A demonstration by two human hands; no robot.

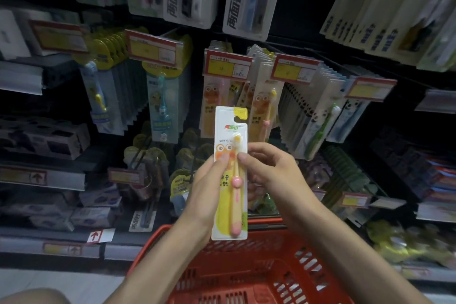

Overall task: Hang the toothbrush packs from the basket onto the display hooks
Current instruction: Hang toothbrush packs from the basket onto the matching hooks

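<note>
Centre frame, both hands clamp one toothbrush pack (230,131) upright: the left hand (209,185) pinches its left edge, thumb on the front, and the right hand (271,168) pinches its right edge. At lower centre the red basket (283,266) shows slotted walls, and the forearms cover part of its inside. Matching packs (262,106) hang just above, under a price tag (228,66).
</note>
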